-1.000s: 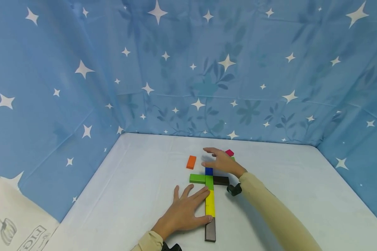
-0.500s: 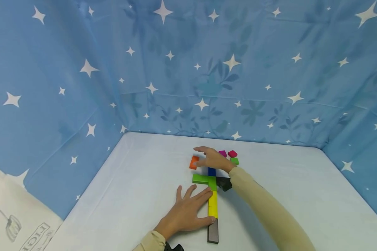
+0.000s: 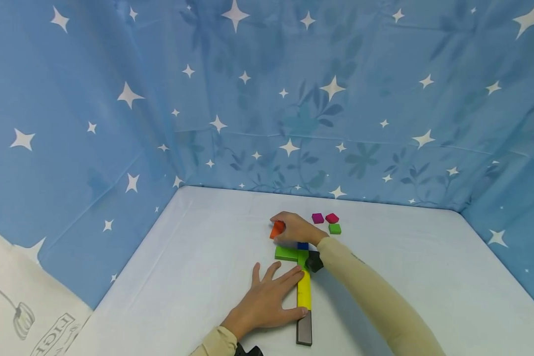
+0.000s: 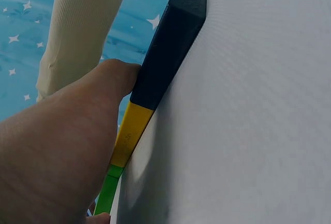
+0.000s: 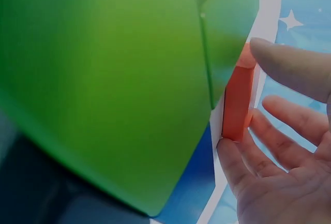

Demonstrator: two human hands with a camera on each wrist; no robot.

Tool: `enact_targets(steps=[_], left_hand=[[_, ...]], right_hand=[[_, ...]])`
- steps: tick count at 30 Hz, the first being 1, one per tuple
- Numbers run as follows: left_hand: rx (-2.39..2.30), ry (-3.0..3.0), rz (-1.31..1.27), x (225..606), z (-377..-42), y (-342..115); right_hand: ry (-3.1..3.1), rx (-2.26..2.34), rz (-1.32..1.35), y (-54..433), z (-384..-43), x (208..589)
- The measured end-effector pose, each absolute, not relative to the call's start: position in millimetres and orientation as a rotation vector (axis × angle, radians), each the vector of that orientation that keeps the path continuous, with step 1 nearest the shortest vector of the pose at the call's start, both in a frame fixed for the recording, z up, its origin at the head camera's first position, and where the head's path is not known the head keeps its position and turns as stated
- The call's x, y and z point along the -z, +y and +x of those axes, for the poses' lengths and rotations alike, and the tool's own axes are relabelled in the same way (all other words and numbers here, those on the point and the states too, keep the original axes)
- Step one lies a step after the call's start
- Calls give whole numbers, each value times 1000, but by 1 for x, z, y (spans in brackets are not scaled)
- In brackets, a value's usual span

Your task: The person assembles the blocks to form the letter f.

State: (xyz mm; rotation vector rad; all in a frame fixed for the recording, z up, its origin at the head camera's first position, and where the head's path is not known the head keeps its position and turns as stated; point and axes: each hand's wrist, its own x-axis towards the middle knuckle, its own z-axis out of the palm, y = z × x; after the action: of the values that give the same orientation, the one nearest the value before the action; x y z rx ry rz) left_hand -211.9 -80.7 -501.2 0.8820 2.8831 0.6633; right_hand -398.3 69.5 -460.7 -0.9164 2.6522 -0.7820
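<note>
Fingers spread, my left hand [image 3: 267, 301] lies with its fingertips at the top of the yellow block [image 3: 304, 292] and its thumb on the dark block [image 3: 304, 329]. These blocks stand in one straight row with a green block [image 3: 302, 258] and a blue block [image 3: 302, 245]. Another green block [image 3: 286, 253] juts out to the left. My right hand [image 3: 297, 228] is at the far end, its thumb and fingers around an orange block [image 3: 277, 229]. The right wrist view shows the thumb at one end of this orange block [image 5: 238, 102] and fingertips at the other.
Beyond the right hand lie a purple block [image 3: 318, 218], a red block [image 3: 332, 218] and a small green block [image 3: 334, 229]. The white table [image 3: 196, 257] meets a blue star-patterned curtain [image 3: 249, 109] at its back edge.
My right hand has moved left from above the blue block to the orange block and closed its thumb and fingers on it. The left hand holds its place on the row.
</note>
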Motion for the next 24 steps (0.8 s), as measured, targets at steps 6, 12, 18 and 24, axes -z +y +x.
enact_targets(steps=[6,12,18,24], left_hand=[[-661,2880,862,499,-212,-80],[-667,2879,864,501,-212,-79],[-675,2863,870,503,-213,-78],[-680,2871,868,503,-212,-79]], right_hand=[[2666,783,-885,68,-398,460],[2674,783,-861,70,-397,458],[2701,830,-842,79,-396,452],[2712,866,-813,92,-402,451]])
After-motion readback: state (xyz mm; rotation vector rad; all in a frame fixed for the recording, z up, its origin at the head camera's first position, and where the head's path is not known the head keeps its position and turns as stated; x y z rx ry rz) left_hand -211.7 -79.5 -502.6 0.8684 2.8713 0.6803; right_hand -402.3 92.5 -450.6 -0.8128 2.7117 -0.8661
